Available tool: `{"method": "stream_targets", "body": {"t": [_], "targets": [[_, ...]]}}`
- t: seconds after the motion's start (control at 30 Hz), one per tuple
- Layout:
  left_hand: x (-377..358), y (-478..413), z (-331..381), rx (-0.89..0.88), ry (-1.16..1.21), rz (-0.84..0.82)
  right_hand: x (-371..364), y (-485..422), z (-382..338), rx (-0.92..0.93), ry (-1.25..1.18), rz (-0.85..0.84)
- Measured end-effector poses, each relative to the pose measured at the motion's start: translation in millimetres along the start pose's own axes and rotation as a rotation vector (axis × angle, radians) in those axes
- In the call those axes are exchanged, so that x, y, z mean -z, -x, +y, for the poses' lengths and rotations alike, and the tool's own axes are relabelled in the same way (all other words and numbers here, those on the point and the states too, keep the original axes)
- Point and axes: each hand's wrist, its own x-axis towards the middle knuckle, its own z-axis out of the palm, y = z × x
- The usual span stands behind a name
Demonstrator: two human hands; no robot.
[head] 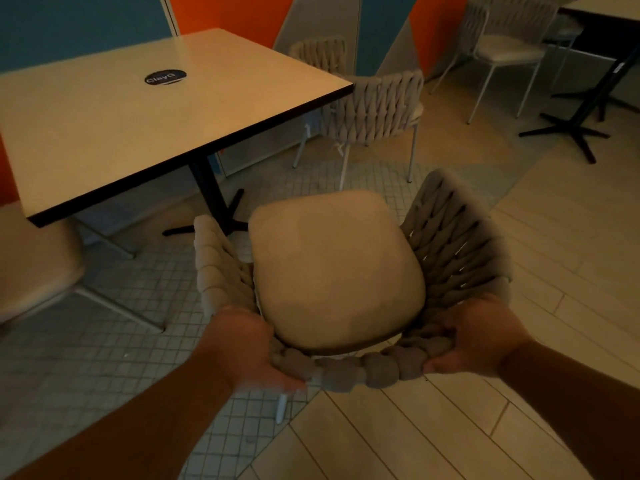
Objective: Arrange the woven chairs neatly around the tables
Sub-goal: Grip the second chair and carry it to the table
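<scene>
The woven chair (336, 265) is held by its braided back rail, the left grip (249, 344) and right grip (478, 337) each curled round it, with the seat just ahead of them, and a push ahead-left under the tabletop (138, 109) is judged the next move.

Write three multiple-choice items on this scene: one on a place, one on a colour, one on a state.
1. The round black sticker lies on: A the table top; B the floor; C a seat.
2. The held chair's cushion is: A red; B beige; C black.
3. The chair's woven back is held by: A no hand; B one hand; C both hands.

1 A: it sits near the tabletop's middle.
2 B: the pad looks beige.
3 C: the left hand and right hand each curl round the rim.
</scene>
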Motion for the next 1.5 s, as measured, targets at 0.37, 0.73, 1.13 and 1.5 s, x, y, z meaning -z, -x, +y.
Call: {"method": "stream_targets", "body": {"t": [0.37,0.73,1.13,1.5], "targets": [[-30,20,38,0.185,0.161,0.134,12,-32,30,0.068,0.044,-0.11],[-9,45,44,0.167,0.245,0.191,19,-38,28,0.056,0.045,-0.109],[-19,3,-32,1.026,1.245,0.586,-26,-52,-4,-0.679,-0.647,0.339],[-18,9,-22,0.969,1.199,0.563,-20,-56,-8,-0.729,-0.621,0.335]]}}
